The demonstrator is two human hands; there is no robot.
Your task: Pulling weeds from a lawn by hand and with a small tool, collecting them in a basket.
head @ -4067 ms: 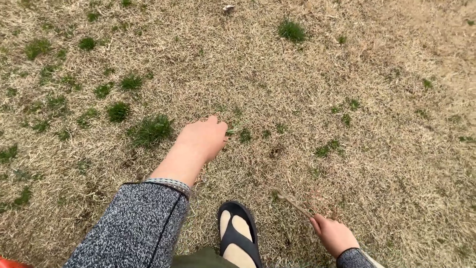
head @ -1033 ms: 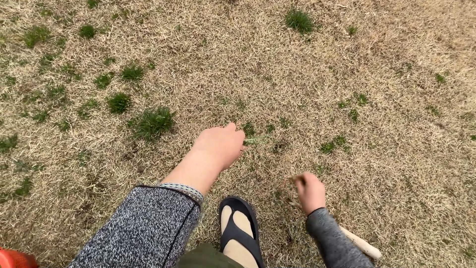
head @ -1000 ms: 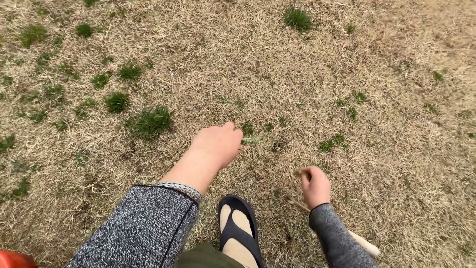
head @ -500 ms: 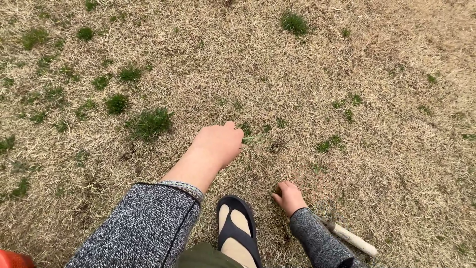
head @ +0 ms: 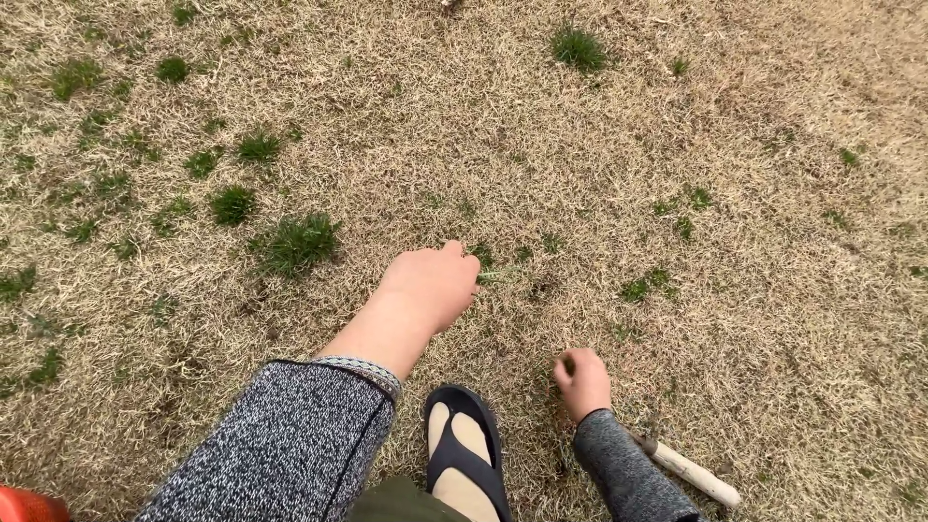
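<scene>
Dry, rough straw-coloured lawn [head: 599,145]; speckled knitted cloth sleeve [head: 280,445]; matt black sandal [head: 462,454], probably rubber or foam; pale smooth tool handle [head: 691,472], seemingly wood.

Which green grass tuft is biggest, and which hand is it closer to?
The wide, dark green tuft, left of the left hand. The other green tufts are smaller, and the right hand is farther away.

Both arms wear speckled grey knit sleeves; the left sleeve [head: 280,440] has a dark seam and a pale patterned cuff [head: 362,370], the right sleeve [head: 623,469] is plainer. One foot wears a black thong sandal [head: 464,462]. Olive trousers [head: 401,503] show below.
</scene>
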